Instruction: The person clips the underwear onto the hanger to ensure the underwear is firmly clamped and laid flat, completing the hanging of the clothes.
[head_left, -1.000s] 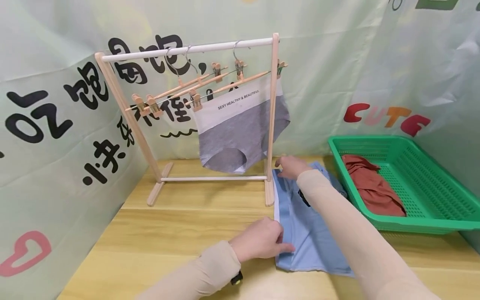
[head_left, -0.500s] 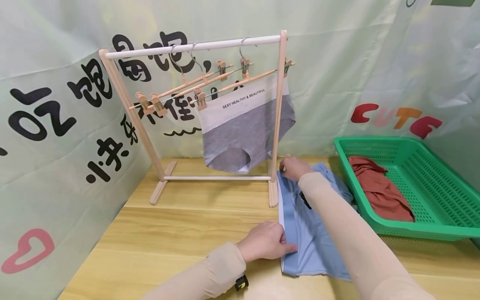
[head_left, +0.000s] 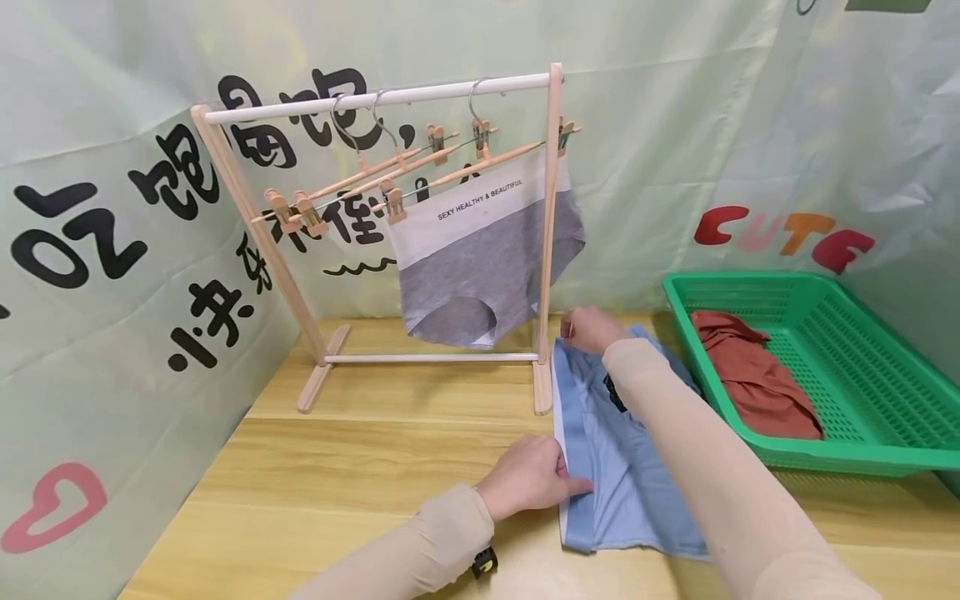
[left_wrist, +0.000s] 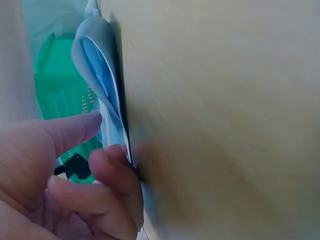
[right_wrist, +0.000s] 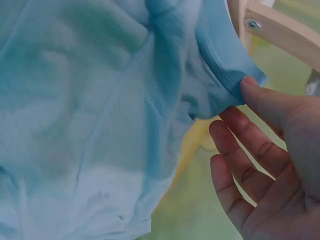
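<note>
Garment (head_left: 633, 479) light blue, wrinkled, darker blue waistband (head_left: 575, 442) along left edge

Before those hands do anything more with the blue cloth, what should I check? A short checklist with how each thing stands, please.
1. Right hand pinches the far waistband corner of the light-blue fabric garment: ok.
2. Left hand has a firm hold on the waistband: cannot tell; the thumb lies over it, but the grip is unclear.
3. Garment smooth: not ok; the right wrist view shows folds and wrinkles.
4. Spare hanger: ok; two wooden clip hangers on the pale wooden rack carry nothing.
5. Grey-and-white fabric briefs clipped up: ok.
</note>
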